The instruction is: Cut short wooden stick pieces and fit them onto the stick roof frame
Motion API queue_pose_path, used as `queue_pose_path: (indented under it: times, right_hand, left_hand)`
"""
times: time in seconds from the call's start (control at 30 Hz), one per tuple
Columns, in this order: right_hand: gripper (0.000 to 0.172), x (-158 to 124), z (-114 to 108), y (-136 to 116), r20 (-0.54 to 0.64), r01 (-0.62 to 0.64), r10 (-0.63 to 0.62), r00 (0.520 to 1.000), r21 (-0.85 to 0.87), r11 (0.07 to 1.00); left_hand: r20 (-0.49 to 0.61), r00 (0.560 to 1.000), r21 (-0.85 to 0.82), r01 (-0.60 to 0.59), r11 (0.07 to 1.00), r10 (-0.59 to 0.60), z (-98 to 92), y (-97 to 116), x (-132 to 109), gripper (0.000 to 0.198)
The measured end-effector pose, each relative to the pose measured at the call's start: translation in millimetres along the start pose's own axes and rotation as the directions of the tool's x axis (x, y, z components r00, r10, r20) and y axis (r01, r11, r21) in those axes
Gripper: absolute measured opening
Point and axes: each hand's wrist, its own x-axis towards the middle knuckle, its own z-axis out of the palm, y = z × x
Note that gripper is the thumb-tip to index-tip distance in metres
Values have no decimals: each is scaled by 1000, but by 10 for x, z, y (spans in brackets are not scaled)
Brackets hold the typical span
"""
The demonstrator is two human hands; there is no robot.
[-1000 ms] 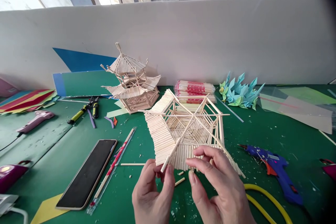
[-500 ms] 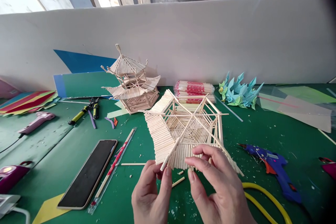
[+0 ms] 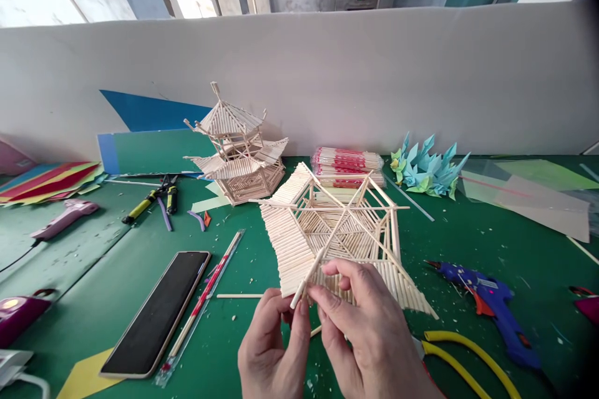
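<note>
A hexagonal roof frame of pale wooden sticks [image 3: 327, 230] lies on the green table [image 3: 491, 237] in front of me. My left hand [image 3: 274, 349] pinches the near end of a diagonal rib stick [image 3: 306, 277] at the frame's front edge. Beside it, my right hand [image 3: 369, 336] has its thumb and fingers closed on the sticks of the front panel, close to the same rib. The two hands nearly touch.
A finished stick pagoda [image 3: 236, 149] stands behind the frame, with wrapped stick bundles [image 3: 349, 165] and paper cranes [image 3: 428, 165] to its right. A blue glue gun [image 3: 486, 299] and yellow-handled cutters [image 3: 461, 355] lie right; a phone [image 3: 156, 312], wrapped sticks [image 3: 203, 299], pliers [image 3: 150, 196] lie left.
My right hand has slid left along the front edge towards my left hand and the rib stick. The yellow-handled cutters beneath it now show more.
</note>
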Motion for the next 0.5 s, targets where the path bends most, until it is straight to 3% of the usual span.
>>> queue_pose_path:
  times: [0.27, 0.5]
  right_hand:
    - [28, 3, -24, 29, 41, 7, -7, 999, -5, 1000]
    - [25, 15, -14, -8, -21, -22, 23, 1000, 25, 999]
  left_hand:
    - [3, 1000, 25, -5, 1000, 5, -6, 6, 7, 12]
    - [-11, 1000, 21, -14, 1000, 14, 13, -1, 13, 12]
